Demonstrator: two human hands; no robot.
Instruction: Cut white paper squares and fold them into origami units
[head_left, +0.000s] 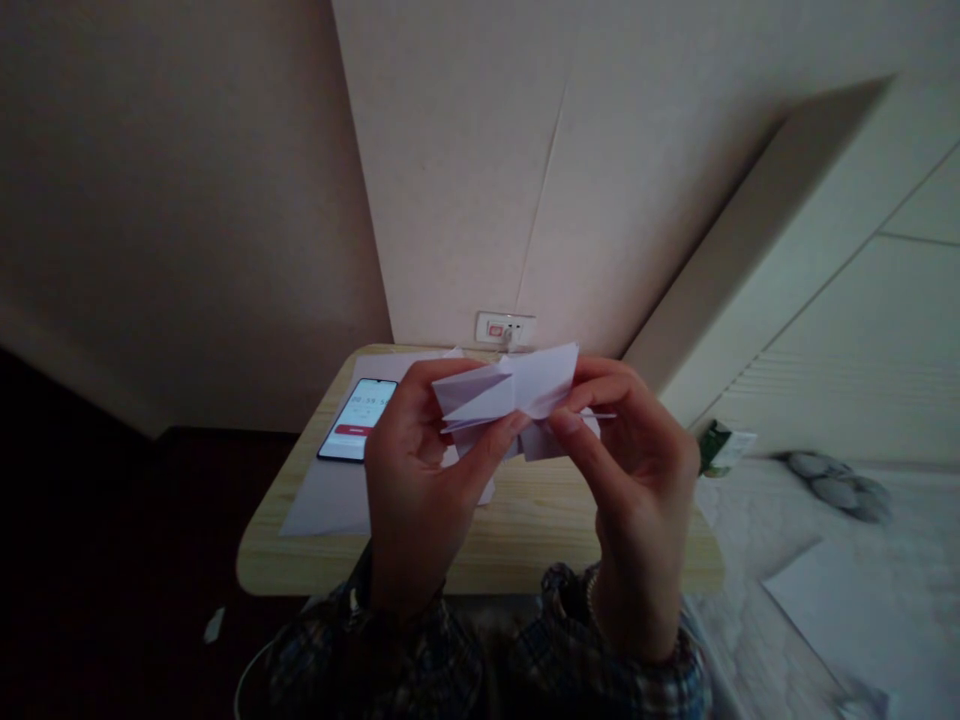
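A piece of folded white paper with several layered flaps is held up over the small table. My left hand pinches its left side, thumb in front and fingers behind. On the right side, my right hand grips the paper between thumb and fingers. Both hands hide part of the lower folds. Behind my left hand, a phone with a lit timer screen lies on white paper sheets.
The wooden table has rounded corners and stands against the wall below a socket. At right, a bed carries a green packet, a grey object and a white sheet. A white scrap lies on the dark floor.
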